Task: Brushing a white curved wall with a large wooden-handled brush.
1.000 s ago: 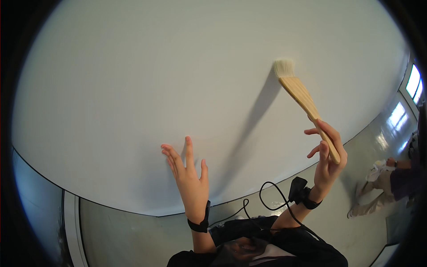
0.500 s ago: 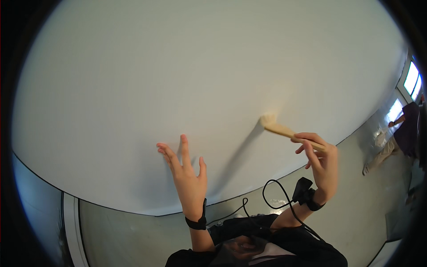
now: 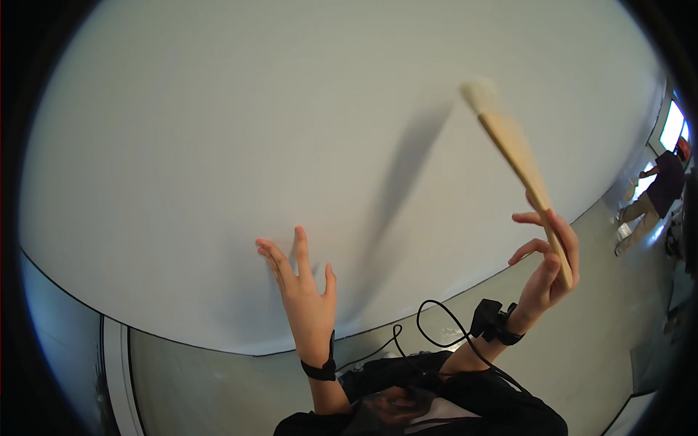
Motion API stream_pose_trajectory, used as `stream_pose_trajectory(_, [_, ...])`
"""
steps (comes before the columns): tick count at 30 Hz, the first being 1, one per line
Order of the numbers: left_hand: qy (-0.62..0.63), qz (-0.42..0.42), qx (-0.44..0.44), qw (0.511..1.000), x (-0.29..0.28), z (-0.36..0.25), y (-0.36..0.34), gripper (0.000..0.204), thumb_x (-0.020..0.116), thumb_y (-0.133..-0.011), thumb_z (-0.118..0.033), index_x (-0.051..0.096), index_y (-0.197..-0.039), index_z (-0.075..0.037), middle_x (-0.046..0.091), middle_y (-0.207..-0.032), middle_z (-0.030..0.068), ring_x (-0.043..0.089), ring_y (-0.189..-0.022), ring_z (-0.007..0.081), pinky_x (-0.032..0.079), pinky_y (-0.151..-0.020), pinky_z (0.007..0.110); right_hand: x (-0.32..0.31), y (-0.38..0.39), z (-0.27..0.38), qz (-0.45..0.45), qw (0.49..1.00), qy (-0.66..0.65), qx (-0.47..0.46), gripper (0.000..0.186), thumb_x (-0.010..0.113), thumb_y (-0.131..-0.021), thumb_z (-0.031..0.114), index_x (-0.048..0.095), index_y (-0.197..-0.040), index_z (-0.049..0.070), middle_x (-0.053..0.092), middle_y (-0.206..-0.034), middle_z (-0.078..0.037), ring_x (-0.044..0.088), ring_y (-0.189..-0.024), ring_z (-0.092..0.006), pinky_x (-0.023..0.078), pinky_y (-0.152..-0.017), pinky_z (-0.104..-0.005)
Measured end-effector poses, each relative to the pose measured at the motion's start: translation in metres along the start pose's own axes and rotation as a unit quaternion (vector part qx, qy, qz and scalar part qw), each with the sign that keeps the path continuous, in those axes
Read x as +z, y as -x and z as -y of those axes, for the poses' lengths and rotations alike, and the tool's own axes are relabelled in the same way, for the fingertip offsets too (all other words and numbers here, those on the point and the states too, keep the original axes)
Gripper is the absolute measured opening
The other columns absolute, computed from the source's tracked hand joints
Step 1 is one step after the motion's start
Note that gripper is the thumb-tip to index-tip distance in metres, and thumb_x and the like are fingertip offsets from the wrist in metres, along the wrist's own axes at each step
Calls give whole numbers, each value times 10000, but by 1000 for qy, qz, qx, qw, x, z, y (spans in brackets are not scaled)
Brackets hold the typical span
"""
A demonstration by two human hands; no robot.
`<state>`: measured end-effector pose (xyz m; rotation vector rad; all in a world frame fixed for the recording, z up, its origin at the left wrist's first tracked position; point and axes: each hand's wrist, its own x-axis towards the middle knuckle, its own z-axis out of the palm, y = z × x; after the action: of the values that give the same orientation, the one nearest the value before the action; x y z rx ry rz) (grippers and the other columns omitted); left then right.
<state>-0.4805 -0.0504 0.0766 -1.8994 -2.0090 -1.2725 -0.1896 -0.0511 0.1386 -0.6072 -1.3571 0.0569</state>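
My right hand (image 3: 551, 254) is closed round the lower part of a wooden-handled brush (image 3: 518, 152). Its pale bristles, a little blurred, point up and left in front of a wide white panel (image 3: 240, 123). Whether the bristle tips touch the surface I cannot tell; a long shadow of the brush falls on the panel to their left. Lower and to the left, my left hand (image 3: 302, 291) has its fingers spread, fingertips at the panel's face. Both wrists wear black straps, and the right one carries a small black box (image 3: 491, 320).
A black cable (image 3: 429, 330) loops between my wrists. Below the panel's lower edge lies a greenish floor (image 3: 211, 385). At the far right another person (image 3: 658, 189) in dark top and light trousers stands near a bright window (image 3: 673, 131).
My right hand has moved right and slightly down, swinging the brush from nearly level to steeply upright, its bristles now higher. My left hand has hardly moved. The other person's posture has changed.
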Motion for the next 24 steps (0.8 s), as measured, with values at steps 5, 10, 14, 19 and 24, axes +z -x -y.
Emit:
stream_pose_trajectory(5, [-2,-3,13,1000,-1,2,6,783,708,-920,-86,361,-1614,-195,-1,-1701,283,106,-1546,531,301,-1213,570,1,-1,1,-22,995,81,54,390,588,-1047,246,663,-1209,-100,710,-1122,-181,742,-848,-252,523,-517,-242])
stream_pose_trajectory(10, [-9,-4,2,1000,2,20,8,794,714,-911,-77,360,-1613,-190,0,-1701,285,104,-1547,531,305,-1209,571,-6,10,6,59,977,121,166,266,536,-1018,92,712,-1139,-67,742,-995,-118,694,-811,-139,488,-530,-200])
stream_pose_trajectory(14, [-11,-29,3,1000,2,35,8,793,721,-902,-64,374,-1605,-188,2,-1700,289,95,-1548,530,319,-1205,558,4,16,4,131,938,118,297,256,546,-1029,135,746,-1094,-12,769,-957,-73,662,-755,-101,468,-506,-213])
stream_pose_trajectory(19, [6,-21,6,1000,5,25,2,821,718,-909,-53,338,-1621,-201,-6,-1708,267,78,-1565,475,326,-1207,504,2,20,-31,229,877,175,384,256,619,-1020,221,764,-1020,10,774,-844,-88,674,-667,-115,471,-498,-238])
stream_pose_trajectory(24, [-30,-4,-20,999,10,25,4,854,724,-902,-52,311,-1633,-208,-9,-1706,275,73,-1563,482,332,-1204,510,-10,23,-13,183,904,187,339,222,634,-991,165,756,-1022,-18,774,-868,-109,677,-707,-128,462,-526,-232])
